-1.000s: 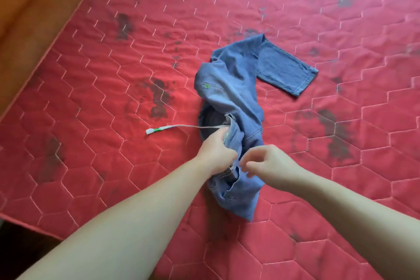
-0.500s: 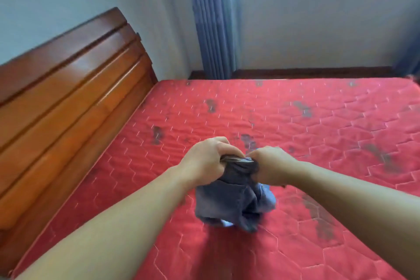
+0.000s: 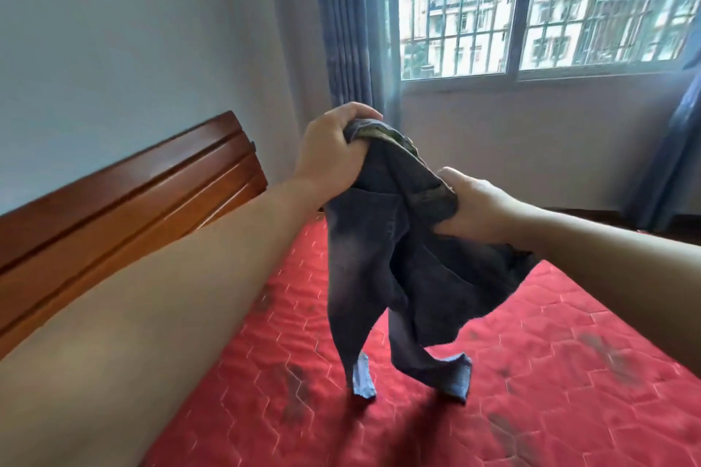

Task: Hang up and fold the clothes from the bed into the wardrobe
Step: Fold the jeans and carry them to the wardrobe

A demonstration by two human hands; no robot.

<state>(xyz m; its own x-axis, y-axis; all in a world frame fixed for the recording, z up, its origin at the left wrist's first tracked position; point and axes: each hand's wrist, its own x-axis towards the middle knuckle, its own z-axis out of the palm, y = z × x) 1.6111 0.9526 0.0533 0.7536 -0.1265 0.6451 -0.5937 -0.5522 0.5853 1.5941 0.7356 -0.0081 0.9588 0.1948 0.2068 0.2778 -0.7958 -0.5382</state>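
Observation:
A pair of blue denim jeans (image 3: 383,277) hangs in front of me above the red quilted bed (image 3: 531,390). My left hand (image 3: 330,155) grips the waistband at its upper left corner. My right hand (image 3: 470,208) grips the waistband lower and to the right. The two legs dangle down, and their cuffs touch the mattress. The wardrobe is not in view.
A wooden headboard (image 3: 125,208) runs along the left side of the bed. Blue curtains (image 3: 349,23) flank a barred window (image 3: 531,4) on the far wall. Dark stains mark the red mattress cover.
Both hands have lifted the jeans off the mattress to chest height, and the waistband has spread apart between them. My view has tilted up to the window.

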